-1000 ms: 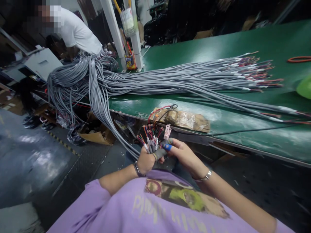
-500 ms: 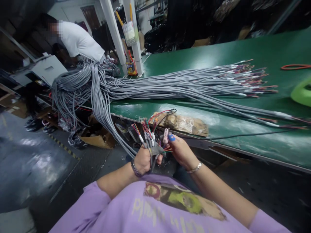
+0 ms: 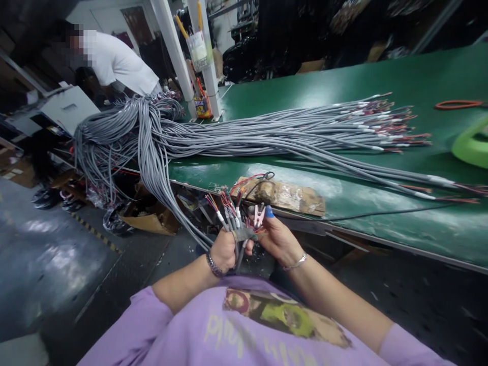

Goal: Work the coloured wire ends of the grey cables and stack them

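My left hand is wrapped round a bunch of grey cables, whose stripped ends with coloured wires fan upward beyond the fist. A grey band crosses the bunch at the thumb. My right hand, with blue on the thumb tip, pinches a pale pink clip just right of the wire ends. Some coloured wires lie close to the right fingers; whether they are held too, I cannot tell.
A long bundle of grey cables lies along the green table. A taped cardboard piece rests near its front edge. Orange-handled tool and green object lie right. Another person bends over at the back left.
My right hand has moved slightly left, toward the wire ends. The pink clip has turned and now shows its two spread legs. My left hand keeps its hold on the cables.
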Demonstrator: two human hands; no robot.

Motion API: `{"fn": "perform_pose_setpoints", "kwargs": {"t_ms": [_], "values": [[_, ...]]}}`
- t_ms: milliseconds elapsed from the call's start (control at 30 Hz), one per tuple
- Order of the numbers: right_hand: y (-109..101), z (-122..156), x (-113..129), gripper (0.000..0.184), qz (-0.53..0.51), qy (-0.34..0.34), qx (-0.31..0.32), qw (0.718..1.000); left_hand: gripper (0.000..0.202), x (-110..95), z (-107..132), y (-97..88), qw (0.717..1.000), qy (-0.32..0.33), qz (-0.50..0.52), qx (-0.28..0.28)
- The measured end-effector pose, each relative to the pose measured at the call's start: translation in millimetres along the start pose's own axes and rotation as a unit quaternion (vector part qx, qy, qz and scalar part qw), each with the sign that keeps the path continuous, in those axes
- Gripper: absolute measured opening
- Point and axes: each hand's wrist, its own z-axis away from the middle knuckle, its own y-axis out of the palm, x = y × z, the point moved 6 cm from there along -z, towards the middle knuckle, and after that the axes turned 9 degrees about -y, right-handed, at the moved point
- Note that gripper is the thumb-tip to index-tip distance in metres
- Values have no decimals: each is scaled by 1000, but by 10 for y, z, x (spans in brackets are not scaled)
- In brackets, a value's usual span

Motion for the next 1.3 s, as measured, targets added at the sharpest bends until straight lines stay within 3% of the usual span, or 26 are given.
{"fn": "perform_pose_setpoints", "kwargs": {"t_ms": [333,567,733,967,1200,1300], "values": [[6,41,-16,51,23,19,-39,999,38,4,40,21,1000,6,-24,-4],[-216,152,-77,52,-2,28,-17,999,39,32,133,-12,998,38,-49,-6],[-230,387,-15,56,76,69,14,995,45,99,205,-81,993,80,-80,-22],[-116,579,103,43,234,-7,-56,971,48,114,247,-100,979,105,-174,-16],[24,518,105,39,276,28,52,960,40,133,264,-28,972,42,-226,49],[65,505,135,42,285,37,54,956,44,122,271,-33,974,43,-218,47]]}}
